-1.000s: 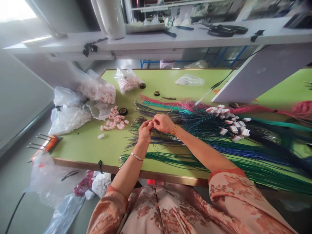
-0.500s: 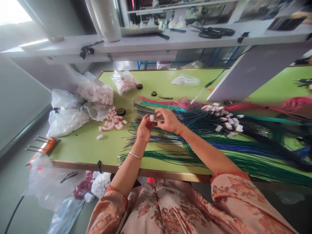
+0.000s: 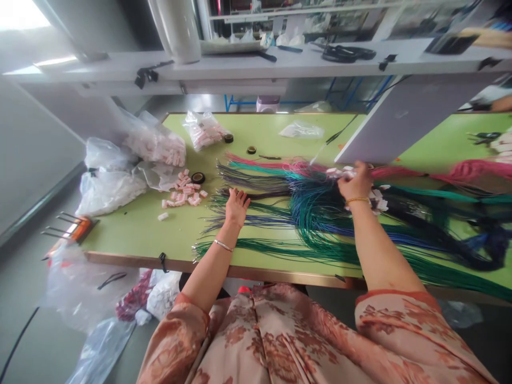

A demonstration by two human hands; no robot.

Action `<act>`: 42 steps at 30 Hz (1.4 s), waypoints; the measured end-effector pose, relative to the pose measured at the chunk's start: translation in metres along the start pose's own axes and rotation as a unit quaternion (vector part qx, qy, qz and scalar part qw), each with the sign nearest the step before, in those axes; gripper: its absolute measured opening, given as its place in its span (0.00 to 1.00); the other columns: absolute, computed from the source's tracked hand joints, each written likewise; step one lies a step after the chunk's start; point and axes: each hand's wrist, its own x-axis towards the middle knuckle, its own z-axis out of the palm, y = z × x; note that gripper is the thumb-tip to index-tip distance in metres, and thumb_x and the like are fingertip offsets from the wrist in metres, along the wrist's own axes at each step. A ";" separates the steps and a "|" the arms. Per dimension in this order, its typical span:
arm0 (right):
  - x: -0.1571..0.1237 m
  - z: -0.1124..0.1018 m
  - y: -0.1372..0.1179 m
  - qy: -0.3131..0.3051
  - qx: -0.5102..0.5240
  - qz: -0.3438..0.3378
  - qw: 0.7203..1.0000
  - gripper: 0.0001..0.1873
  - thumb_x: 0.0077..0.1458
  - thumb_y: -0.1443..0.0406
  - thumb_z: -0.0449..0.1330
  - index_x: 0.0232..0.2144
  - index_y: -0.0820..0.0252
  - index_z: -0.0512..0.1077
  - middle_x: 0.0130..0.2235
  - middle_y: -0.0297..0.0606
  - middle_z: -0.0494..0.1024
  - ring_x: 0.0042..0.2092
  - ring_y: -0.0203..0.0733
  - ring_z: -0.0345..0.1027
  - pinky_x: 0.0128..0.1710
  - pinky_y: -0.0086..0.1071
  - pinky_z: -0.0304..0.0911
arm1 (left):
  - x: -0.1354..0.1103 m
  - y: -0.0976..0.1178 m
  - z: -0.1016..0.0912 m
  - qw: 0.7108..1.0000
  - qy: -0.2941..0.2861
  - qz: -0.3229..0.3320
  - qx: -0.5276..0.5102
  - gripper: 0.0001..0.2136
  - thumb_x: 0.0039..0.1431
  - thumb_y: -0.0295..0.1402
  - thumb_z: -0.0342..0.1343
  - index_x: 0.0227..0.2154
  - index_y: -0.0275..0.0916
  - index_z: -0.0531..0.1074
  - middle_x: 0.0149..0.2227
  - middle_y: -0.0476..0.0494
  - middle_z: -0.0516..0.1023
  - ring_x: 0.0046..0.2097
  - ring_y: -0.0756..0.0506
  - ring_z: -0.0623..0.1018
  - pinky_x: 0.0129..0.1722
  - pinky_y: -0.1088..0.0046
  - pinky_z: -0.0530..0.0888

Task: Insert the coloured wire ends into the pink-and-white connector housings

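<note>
My left hand (image 3: 237, 207) lies palm down with fingers stretched out over the tips of the black wires (image 3: 264, 195). Over to the right, my right hand (image 3: 357, 184) is at the heap of white-and-orange connector housings (image 3: 378, 201) attached to wires. Motion blurs its fingers, and I cannot make out whether a housing is between them. Blue and green wires (image 3: 306, 200) trail leftward from that heap. Loose connector housings (image 3: 187, 191) are scattered left of my left hand, with one single housing (image 3: 163, 216) apart from them.
Bags of housings (image 3: 154, 146) stand at the back left, near black tape rolls (image 3: 198, 177). Sorted green wires (image 3: 272, 250) run along the front of the green table (image 3: 140, 234). A raised shelf (image 3: 240, 66) crosses behind, its upright panel (image 3: 380, 120) at the right.
My right hand has moved right, from beside my left hand to the heap of housings. The housing that was at my left fingertips is gone from there, and the left fingers have lowered onto the wires.
</note>
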 end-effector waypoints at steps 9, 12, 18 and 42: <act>0.006 -0.009 0.002 -0.092 0.002 -0.006 0.996 0.23 0.52 0.68 0.56 0.51 0.70 0.73 0.52 0.59 0.71 0.55 0.54 0.62 0.53 0.43 0.58 | -0.028 0.020 0.014 0.995 -0.043 0.071 0.061 0.18 0.63 0.47 0.51 0.46 0.39 0.76 0.55 0.35 0.75 0.57 0.43 0.75 0.56 0.67 0.69; -0.002 -0.038 -0.018 0.014 0.040 0.009 0.999 0.23 0.52 0.68 0.57 0.50 0.72 0.73 0.50 0.62 0.73 0.54 0.56 0.63 0.53 0.45 0.59 | -0.040 0.048 0.007 0.982 -0.056 0.155 0.090 0.17 0.60 0.47 0.56 0.41 0.39 0.77 0.51 0.36 0.78 0.55 0.41 0.76 0.55 0.65 0.70; -0.091 -0.060 -0.145 -0.164 0.294 -0.204 0.919 0.10 0.57 0.62 0.58 0.36 0.58 0.78 0.36 0.41 0.80 0.37 0.42 0.72 0.39 0.35 0.66 | -0.045 0.109 -0.059 0.882 0.052 0.356 0.304 0.15 0.60 0.43 0.54 0.43 0.40 0.77 0.47 0.41 0.79 0.51 0.44 0.76 0.52 0.66 0.71; -0.159 -0.019 -0.269 -0.397 0.296 -0.317 0.809 0.03 0.56 0.66 0.55 0.32 0.58 0.69 0.26 0.33 0.74 0.27 0.35 0.62 0.30 0.29 0.53 | -0.043 0.168 -0.178 0.524 0.206 0.291 0.774 0.18 0.58 0.31 0.49 0.50 0.39 0.74 0.56 0.33 0.72 0.57 0.35 0.68 0.57 0.56 0.62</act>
